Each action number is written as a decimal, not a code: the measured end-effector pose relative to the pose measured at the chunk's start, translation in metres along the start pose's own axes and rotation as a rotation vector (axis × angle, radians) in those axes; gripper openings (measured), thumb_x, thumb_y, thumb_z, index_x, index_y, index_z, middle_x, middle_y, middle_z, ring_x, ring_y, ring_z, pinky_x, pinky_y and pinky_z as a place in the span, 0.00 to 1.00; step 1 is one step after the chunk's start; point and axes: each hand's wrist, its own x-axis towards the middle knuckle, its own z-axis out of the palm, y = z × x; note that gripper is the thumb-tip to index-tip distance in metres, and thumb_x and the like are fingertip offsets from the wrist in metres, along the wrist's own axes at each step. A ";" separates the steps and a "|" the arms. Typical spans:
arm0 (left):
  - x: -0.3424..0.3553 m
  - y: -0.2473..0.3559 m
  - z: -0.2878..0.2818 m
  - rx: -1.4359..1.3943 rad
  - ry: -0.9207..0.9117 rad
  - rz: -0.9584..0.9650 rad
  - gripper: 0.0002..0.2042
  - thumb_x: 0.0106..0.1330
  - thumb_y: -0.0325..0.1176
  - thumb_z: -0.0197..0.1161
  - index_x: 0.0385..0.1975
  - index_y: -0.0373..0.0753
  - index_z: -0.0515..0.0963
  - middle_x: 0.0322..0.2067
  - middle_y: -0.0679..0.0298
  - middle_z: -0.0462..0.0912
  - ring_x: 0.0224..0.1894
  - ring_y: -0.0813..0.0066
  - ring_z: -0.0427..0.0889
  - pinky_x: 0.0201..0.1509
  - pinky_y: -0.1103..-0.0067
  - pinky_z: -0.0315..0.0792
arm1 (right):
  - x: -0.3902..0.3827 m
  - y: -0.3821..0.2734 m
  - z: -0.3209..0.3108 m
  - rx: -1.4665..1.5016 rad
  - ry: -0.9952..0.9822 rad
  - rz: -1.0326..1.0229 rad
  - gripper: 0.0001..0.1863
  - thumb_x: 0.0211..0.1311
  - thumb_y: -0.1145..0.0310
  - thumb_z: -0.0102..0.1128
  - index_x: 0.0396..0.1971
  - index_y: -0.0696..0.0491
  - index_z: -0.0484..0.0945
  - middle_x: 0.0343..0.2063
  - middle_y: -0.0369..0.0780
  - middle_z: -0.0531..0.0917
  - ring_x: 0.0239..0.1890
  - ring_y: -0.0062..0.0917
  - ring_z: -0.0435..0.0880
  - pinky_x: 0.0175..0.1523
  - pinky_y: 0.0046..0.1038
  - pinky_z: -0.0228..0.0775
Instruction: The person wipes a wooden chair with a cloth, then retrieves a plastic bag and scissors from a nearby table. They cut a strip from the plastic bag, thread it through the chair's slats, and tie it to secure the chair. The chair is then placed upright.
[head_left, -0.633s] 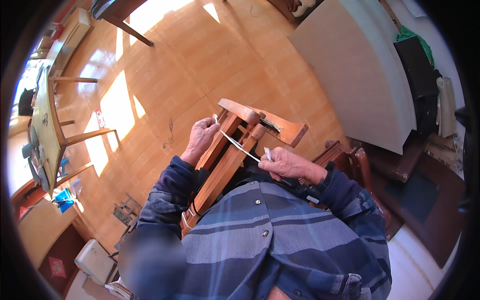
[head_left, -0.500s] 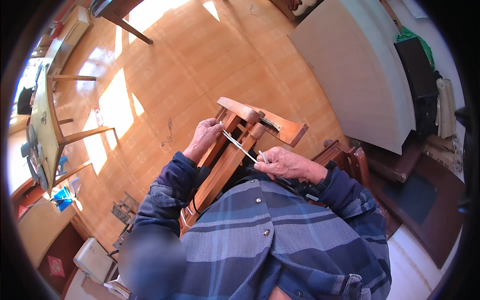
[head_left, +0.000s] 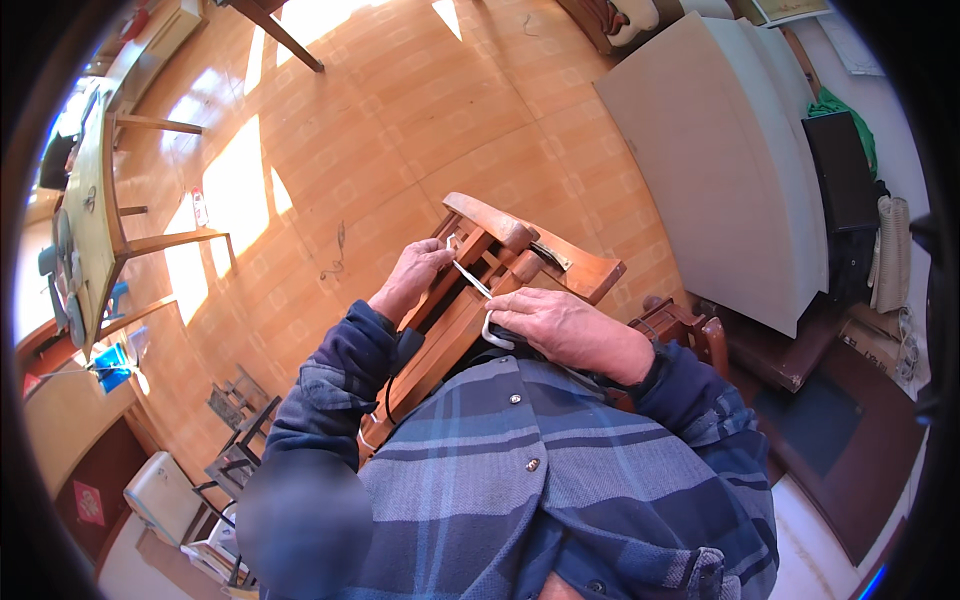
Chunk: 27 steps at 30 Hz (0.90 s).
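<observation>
A white cord [head_left: 472, 279] runs short and taut between my two hands, over the slats of a wooden piece of furniture [head_left: 437, 345] that looks like a tilted or folded chair. My left hand [head_left: 411, 279] pinches the cord's far end near the wooden frame, where a small white bit sticks up beyond the fingertips. Closed on the nearer end is my right hand [head_left: 572, 328], its back turned up. From under its fingers a loose white end curls down in a hook. The right fingertips are partly hidden.
A brown wooden chair part [head_left: 705, 335] stands right of my right forearm. Farther right is a large pale panel [head_left: 715, 170]. At the left is a yellow table [head_left: 98, 230] with wooden legs. A thin string [head_left: 338, 255] lies on the tiled floor.
My right hand has moved left, closer to the left hand, and turned its back upward. The cord between the hands is shorter, and its loose end now hangs in a curl.
</observation>
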 end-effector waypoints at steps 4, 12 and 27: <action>0.001 -0.001 0.000 0.009 0.004 -0.011 0.12 0.73 0.38 0.61 0.30 0.36 0.78 0.25 0.71 0.72 0.31 0.81 0.68 0.36 0.77 0.63 | 0.012 0.003 0.011 -0.057 0.150 -0.045 0.15 0.57 0.79 0.61 0.46 0.57 0.81 0.45 0.42 0.86 0.49 0.37 0.86 0.55 0.33 0.81; 0.009 -0.011 -0.002 -0.048 -0.019 -0.021 0.12 0.72 0.37 0.62 0.30 0.36 0.79 0.25 0.71 0.73 0.31 0.81 0.68 0.36 0.78 0.64 | 0.024 0.000 0.025 -0.053 0.406 0.184 0.06 0.62 0.77 0.64 0.39 0.56 0.82 0.33 0.43 0.85 0.35 0.37 0.88 0.39 0.32 0.82; -0.030 -0.017 -0.023 -0.290 0.148 0.031 0.09 0.72 0.35 0.64 0.32 0.36 0.81 0.24 0.75 0.72 0.26 0.87 0.65 0.30 0.82 0.59 | 0.038 -0.011 0.014 -0.547 0.071 0.210 0.03 0.58 0.74 0.60 0.31 0.57 0.80 0.34 0.43 0.80 0.35 0.31 0.87 0.36 0.27 0.82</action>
